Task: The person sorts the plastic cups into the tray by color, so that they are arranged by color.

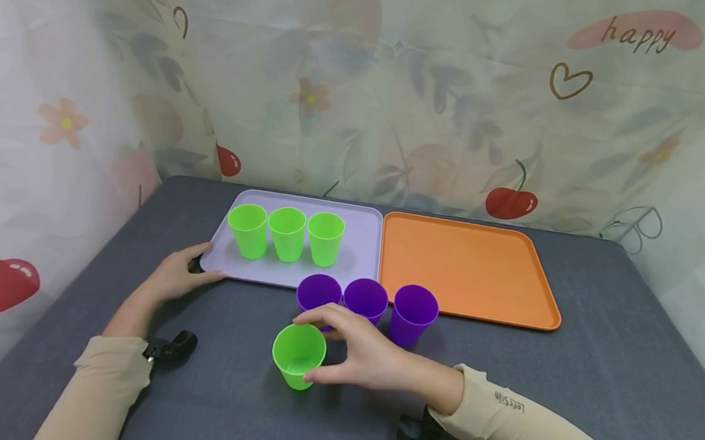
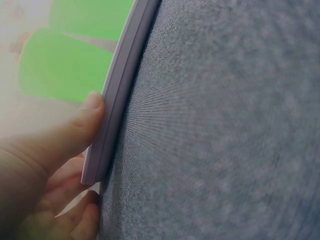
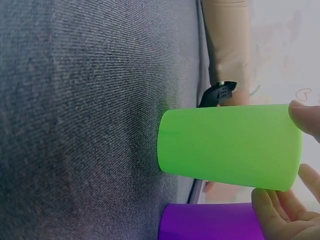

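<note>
My right hand (image 1: 367,349) holds an upright green cup (image 1: 298,361) near its rim, thumb on the near side and fingers on the far side. In the right wrist view, the base of this green cup (image 3: 225,145) is right at the dark cloth. My left hand (image 1: 170,278) grips the near left corner of a lavender tray (image 1: 360,238). In the left wrist view, the thumb (image 2: 85,117) presses the tray's edge while the other fingers curl at the corner. Three green cups (image 1: 287,235) stand in a row on that tray.
Three purple cups, the rightmost one (image 1: 413,314) fully visible, stand in a row just beyond my right hand, in front of the trays. An orange tray (image 1: 461,263) lies against the lavender tray's right side. A patterned curtain (image 1: 398,113) hangs behind the table (image 1: 226,403).
</note>
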`<move>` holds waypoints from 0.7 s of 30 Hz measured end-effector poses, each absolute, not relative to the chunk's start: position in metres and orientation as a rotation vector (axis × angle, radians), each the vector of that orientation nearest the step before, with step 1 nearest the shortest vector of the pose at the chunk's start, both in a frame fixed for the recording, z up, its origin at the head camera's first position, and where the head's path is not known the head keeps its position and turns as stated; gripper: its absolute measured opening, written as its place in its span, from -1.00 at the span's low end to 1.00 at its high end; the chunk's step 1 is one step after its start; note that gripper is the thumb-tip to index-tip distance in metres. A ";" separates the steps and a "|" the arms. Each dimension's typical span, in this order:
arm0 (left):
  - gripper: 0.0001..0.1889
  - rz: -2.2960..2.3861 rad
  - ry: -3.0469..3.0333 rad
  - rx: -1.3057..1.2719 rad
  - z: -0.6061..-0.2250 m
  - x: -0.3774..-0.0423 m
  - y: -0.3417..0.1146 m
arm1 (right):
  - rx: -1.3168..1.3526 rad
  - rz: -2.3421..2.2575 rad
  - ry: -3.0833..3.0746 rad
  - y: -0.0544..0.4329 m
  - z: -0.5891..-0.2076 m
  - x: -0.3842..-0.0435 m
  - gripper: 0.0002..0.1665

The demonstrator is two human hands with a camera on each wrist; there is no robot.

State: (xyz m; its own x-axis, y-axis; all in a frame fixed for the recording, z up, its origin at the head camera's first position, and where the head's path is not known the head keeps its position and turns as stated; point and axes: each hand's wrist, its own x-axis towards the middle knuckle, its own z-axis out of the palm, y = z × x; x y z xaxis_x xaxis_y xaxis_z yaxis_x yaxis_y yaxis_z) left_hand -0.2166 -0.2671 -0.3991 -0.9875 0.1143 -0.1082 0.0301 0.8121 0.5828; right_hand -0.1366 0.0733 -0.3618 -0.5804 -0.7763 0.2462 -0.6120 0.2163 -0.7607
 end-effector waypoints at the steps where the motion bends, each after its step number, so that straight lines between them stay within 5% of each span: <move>1: -0.11 0.915 2.858 0.114 -0.399 -0.217 -0.267 | -1.329 -1.296 2.298 0.073 -0.362 -0.137 -0.31; 21: -0.12 0.911 2.865 0.109 -0.400 -0.217 -0.267 | -1.320 -1.343 2.268 0.073 -0.354 -0.136 -0.32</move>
